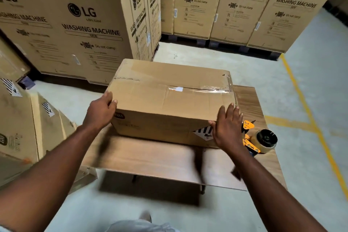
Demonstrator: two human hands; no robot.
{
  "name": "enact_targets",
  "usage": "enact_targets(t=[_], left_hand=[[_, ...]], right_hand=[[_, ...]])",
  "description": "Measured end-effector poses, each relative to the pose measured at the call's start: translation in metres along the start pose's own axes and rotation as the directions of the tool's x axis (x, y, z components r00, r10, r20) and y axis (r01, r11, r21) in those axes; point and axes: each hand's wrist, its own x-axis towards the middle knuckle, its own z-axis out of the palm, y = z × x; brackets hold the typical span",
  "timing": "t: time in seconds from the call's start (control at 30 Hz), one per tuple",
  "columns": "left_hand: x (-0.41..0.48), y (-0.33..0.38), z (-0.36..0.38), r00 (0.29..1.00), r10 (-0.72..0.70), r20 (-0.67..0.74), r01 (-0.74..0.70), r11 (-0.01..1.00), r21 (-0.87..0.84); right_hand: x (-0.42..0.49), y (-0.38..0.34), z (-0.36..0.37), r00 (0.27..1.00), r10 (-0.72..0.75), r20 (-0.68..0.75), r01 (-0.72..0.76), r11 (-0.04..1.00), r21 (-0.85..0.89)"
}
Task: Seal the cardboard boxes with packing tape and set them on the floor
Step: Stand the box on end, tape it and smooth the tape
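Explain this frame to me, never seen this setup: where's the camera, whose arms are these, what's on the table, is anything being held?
There is no machine here: a person wears one wide-angle camera on the head, looking forward and down, so the arms are the person's own. The left hand grips the left end of a cardboard box and the right hand presses its right near corner. The box sits on a small wooden table; clear tape already runs along its top seam. An orange tape dispenser lies on the table to the right, touched by neither hand. Big washing machine cartons are stacked behind, with smaller boxes at left.
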Motion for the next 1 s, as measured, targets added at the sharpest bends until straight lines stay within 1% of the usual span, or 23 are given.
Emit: enact_targets(t=[0.07, 0.13, 0.23, 0.27, 0.3, 0.33, 0.4, 0.5, 0.57, 0.63, 0.73, 0.8, 0.9, 1.0], left_hand=[[-0.014, 0.004, -0.003, 0.999, 0.032, -0.007, -0.032, 0.999, 0.005], [-0.033, 0.011, -0.007, 0.997, 0.077, 0.017, -0.078, 0.996, 0.033], [-0.072, 0.028, -0.008, 0.979, 0.139, 0.15, -0.141, 0.99, -0.001], [-0.084, 0.032, -0.008, 0.97, 0.174, 0.169, -0.173, 0.985, -0.02], [-0.091, 0.03, -0.006, 0.967, 0.202, 0.153, -0.196, 0.979, -0.051], [-0.092, 0.026, -0.006, 0.97, 0.213, 0.121, -0.205, 0.976, -0.076], [-0.078, 0.017, -0.01, 0.976, 0.211, 0.047, -0.207, 0.975, -0.087], [-0.037, 0.005, -0.016, 0.974, 0.222, -0.036, -0.224, 0.971, -0.088], [-0.002, 0.002, -0.015, 0.964, 0.261, -0.043, -0.264, 0.958, -0.111], [0.032, 0.001, -0.01, 0.959, 0.281, 0.036, -0.277, 0.957, -0.082], [0.076, -0.003, -0.001, 0.936, 0.252, 0.247, -0.264, 0.964, 0.016], [0.097, -0.01, 0.0, 0.914, 0.275, 0.3, -0.298, 0.954, 0.034], [0.11, -0.017, 0.002, 0.917, 0.285, 0.278, -0.306, 0.952, 0.031], [0.101, -0.016, 0.013, 0.947, 0.27, 0.174, -0.268, 0.963, -0.035]], right_hand=[[0.024, 0.003, -0.004, 1.0, 0.012, 0.015, -0.012, 1.0, 0.025], [0.054, 0.004, -0.005, 0.999, 0.034, 0.018, -0.035, 0.999, 0.029], [0.095, -0.004, -0.013, 0.99, 0.131, 0.045, -0.132, 0.991, 0.021], [0.103, -0.013, -0.017, 0.987, 0.149, 0.055, -0.151, 0.988, 0.031], [0.108, -0.028, -0.019, 0.989, 0.14, 0.052, -0.142, 0.989, 0.03], [0.109, -0.047, -0.019, 0.993, 0.105, 0.046, -0.106, 0.994, 0.024], [0.096, -0.099, -0.013, 0.999, -0.013, 0.034, 0.012, 0.999, 0.037], [0.047, -0.193, 0.01, 0.973, -0.214, 0.086, 0.196, 0.964, 0.181], [0.012, -0.246, 0.021, 0.93, -0.352, 0.107, 0.326, 0.924, 0.201], [-0.009, -0.28, 0.024, 0.902, -0.418, 0.104, 0.404, 0.905, 0.136], [-0.017, -0.293, 0.026, 0.904, -0.414, 0.11, 0.418, 0.908, -0.015], [-0.016, -0.29, 0.027, 0.902, -0.413, 0.129, 0.424, 0.903, -0.072], [-0.015, -0.283, 0.025, 0.89, -0.435, 0.14, 0.447, 0.892, -0.07], [-0.014, -0.267, 0.022, 0.865, -0.481, 0.142, 0.49, 0.871, -0.032]])
